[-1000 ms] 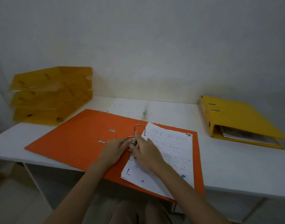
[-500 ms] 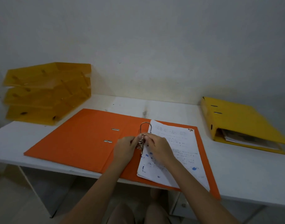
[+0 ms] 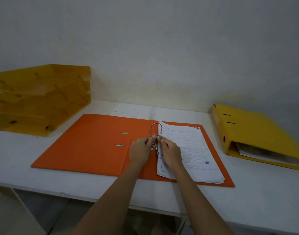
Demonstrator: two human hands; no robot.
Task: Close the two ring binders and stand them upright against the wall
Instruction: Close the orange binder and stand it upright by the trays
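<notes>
Both hands pinch the ring mechanism (image 3: pixel 156 141): left hand (image 3: pixel 141 150) at nine o'clock, right hand (image 3: pixel 170 154) at three, steadying the orange binder (image 3: pixel 87 143) to snap it shut

orange binder (image 3: pixel 94 143): matt card | rings (image 3: pixel 156 128): shiny metal | sheets (image 3: pixel 191 150): paper | trays (image 3: pixel 42 99): translucent yellow plastic

Orange binder (image 3: pixel 94 143) lying open flat, rings (image 3: pixel 156 131) unlatched, yellow binder (image 3: pixel 257 133) closed, lying flat
</notes>
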